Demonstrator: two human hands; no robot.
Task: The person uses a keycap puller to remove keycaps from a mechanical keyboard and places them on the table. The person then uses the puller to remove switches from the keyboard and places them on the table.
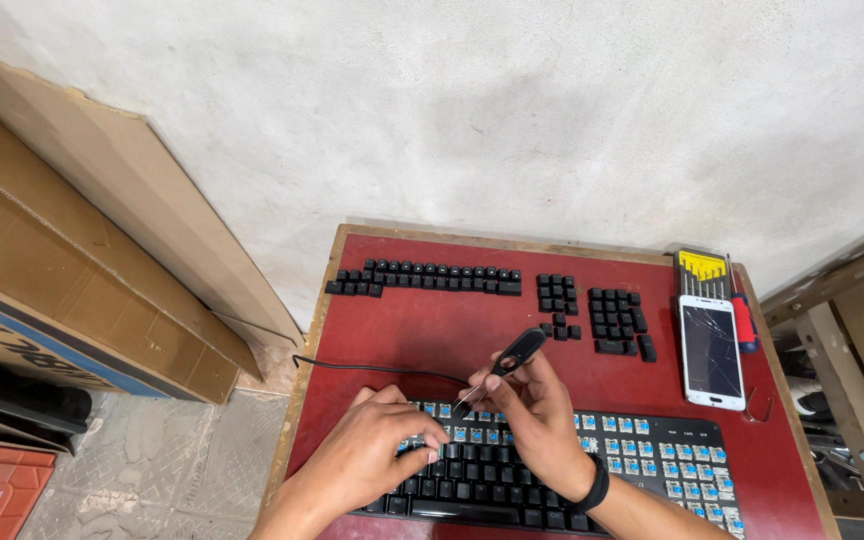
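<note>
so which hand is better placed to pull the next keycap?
Right, probably. The right hand already holds the black keycap puller, its wire tip down at the keyboard. The left hand rests flat on the keys, steadying it.

The keyboard (572, 470) runs off the bottom edge, its near rows hidden under the left hand (377, 455) and right hand (537, 420). The puller's (512, 355) wire tips — too fine to make out. Loose keycaps' (432, 277) legends are unreadable; the screwdriver set (704, 268) lies partly behind the phone (711, 352).
</note>
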